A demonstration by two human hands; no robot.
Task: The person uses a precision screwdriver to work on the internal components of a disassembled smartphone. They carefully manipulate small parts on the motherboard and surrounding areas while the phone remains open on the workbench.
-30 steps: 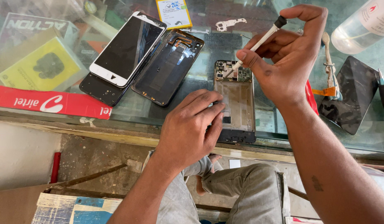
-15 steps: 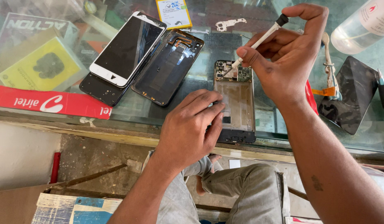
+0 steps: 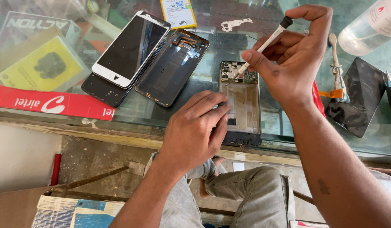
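Glass-topped desk (image 3: 204, 74) carries several phone parts; landmark = the opened phone frame (image 3: 242, 105) lying flat near the desk's front edge, circuit board end pointing away from the person. L hand (image 3: 195, 131) rests palm-down on the frame's near-left side, fingers curled over its left edge, pressing it to the glass; grip is closed on the frame, nothing else held. R hand (image 3: 295, 63) is above and right of the frame, thumb and fingers pinched on a thin white screwdriver (image 3: 263, 45) w/ black cap at top. Driver slants down-left, tip at the board area at the frame's far end; prob. touching a screw there, but too small to tell.

Left of the frame: a dark back cover (image 3: 172, 67) w/ orange flex cable inside, lying open-side up. Further left, a white-faced phone (image 3: 131, 48) w/ black screen lies overlapping a dark panel beneath it. Beyond the frame, far side: a small metal shield plate (image 3: 235, 24) and a yellow-white battery (image 3: 178, 12). Right of the frame: a white spudger-type tool (image 3: 337, 63) w/ orange tape, then a black panel (image 3: 358, 99), and a clear plastic bottle (image 3: 369, 27) at far right. Far left of the frame, under the glass: a yellow box (image 3: 41, 65) and a red strip (image 3: 51, 103) along the desk front. Below the frame, the person's grey-trousered knees (image 3: 250, 194).
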